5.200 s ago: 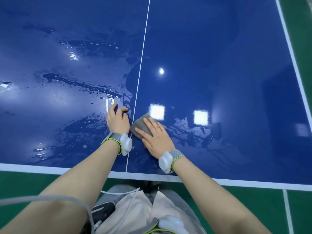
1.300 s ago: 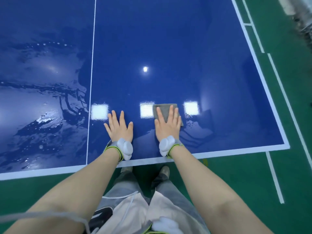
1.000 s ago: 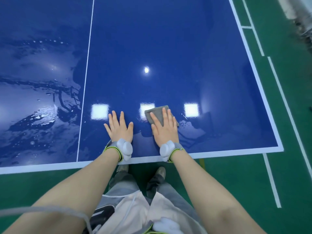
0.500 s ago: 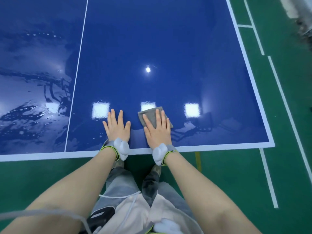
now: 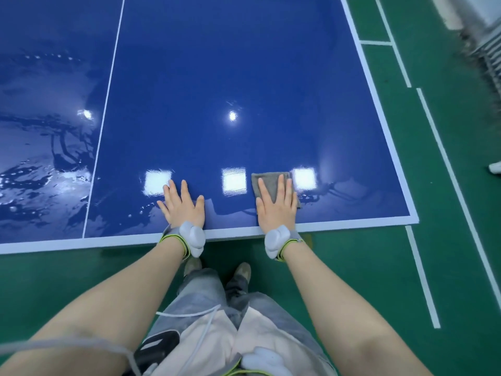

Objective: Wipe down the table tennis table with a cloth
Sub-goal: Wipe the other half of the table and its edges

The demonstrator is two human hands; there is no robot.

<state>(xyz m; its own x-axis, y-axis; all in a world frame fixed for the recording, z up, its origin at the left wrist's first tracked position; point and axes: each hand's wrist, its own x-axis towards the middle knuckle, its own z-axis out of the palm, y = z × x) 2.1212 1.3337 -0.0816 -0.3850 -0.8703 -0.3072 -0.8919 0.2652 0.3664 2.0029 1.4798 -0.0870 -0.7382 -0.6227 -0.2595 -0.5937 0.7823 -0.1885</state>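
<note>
Blue table (image 5: pixel 244 77), right hand (image 5: pixel 275 206) pressing cloth (image 5: pixel 271 183)

green floor (image 5: pixel 447 267) with white painted lines (image 5: pixel 423 278); grey ribbed fixture (image 5: pixel 488 52) top right; square ceiling-light reflections (image 5: pixel 233 182).

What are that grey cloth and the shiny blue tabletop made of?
Cloth: looks like soft, matte fabric, perhaps microfibre; it lies folded flat under the right hand. Tabletop: hard, smooth board with a glossy blue coating; ceiling lights reflect sharply off it.
</note>
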